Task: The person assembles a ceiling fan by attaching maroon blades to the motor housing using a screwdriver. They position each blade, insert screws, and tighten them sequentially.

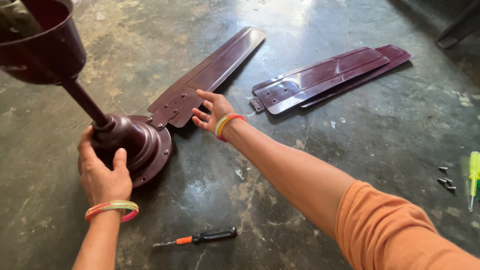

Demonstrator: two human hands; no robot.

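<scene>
— What lies around the work?

— Two loose maroon blades [330, 77] stacked at upper right, a black-handled screwdriver [202, 236] near me, screws [446, 182] beside a yellow-green screwdriver [473, 179] (far right), all on the concrete floor [380, 150].

— And the fan?

— I see the maroon fan motor [137, 145] at left, one attached blade [207, 75] angling away. My left hand [102, 172] grips its housing; my right hand [212, 111] rests open on the blade's base.
</scene>
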